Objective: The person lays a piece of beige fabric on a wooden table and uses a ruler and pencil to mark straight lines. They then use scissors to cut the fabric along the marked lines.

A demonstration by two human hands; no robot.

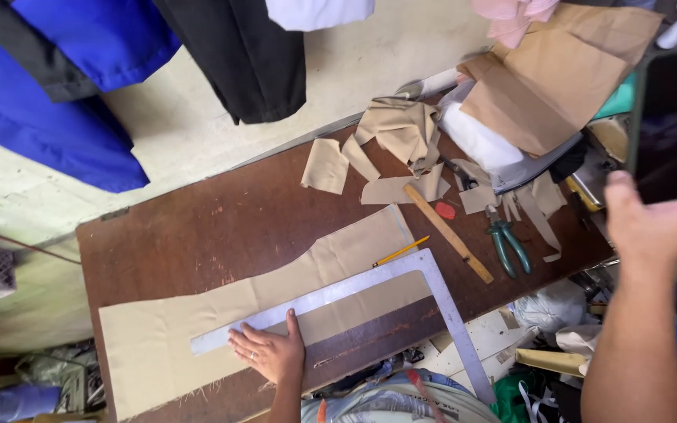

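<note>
The left hand (269, 352) lies flat at 6 o'clock, fingers spread and pressed down on the long arm of a metal L-square (401, 278), gripping nothing. The square rests on a long tan fabric piece (197, 321) that runs from 8 o'clock up toward the centre of the brown wooden table (221, 219); its short arm hangs past the table's near edge toward 5 o'clock. The right hand (656, 219) is raised at 3 o'clock, its fingers wrapped around a dark phone (675, 117); the phone's top is cut off by the frame edge and its screen shows nothing readable.

Just beyond the square's corner lies a yellow pencil (401, 251). Toward 2 o'clock lie a wooden stick (448, 233), green-handled pliers (508, 244), a small red chalk (446, 210) and tan fabric scraps (397, 133). Crumpled brown paper (558, 78) covers a white bundle (479, 141) at 1 o'clock, hiding most of it. Blue garments (56, 86) and a black garment (237, 55) hang at 11 and 12 o'clock, cut off above. Under the table edge at 5 o'clock the heap of bags and paper is too jumbled to make out.
</note>
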